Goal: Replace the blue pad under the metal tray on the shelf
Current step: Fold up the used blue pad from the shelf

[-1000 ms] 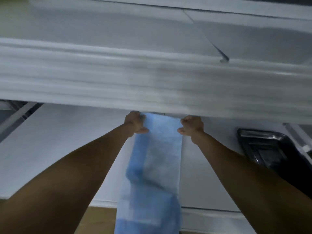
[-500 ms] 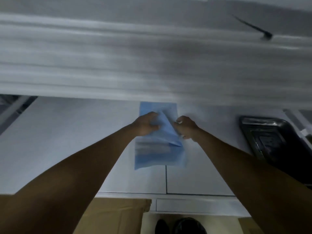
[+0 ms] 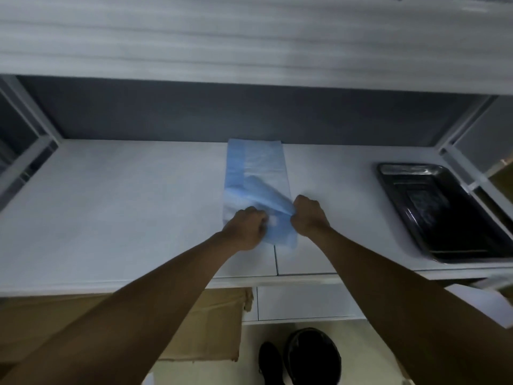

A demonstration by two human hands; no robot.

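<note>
Both hands have drawn back toward mid-frame, the left hand (image 3: 247,227) and right hand (image 3: 308,216) pinching the folded blue pad (image 3: 256,173) apparently to open it out on the shelf (image 3: 125,195), metal tray (image 3: 444,212) waiting at right.

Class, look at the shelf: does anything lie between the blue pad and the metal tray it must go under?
Nothing visible: bare white shelf separates the blue pad, held by the left hand and right hand, from the metal tray at right.
</note>
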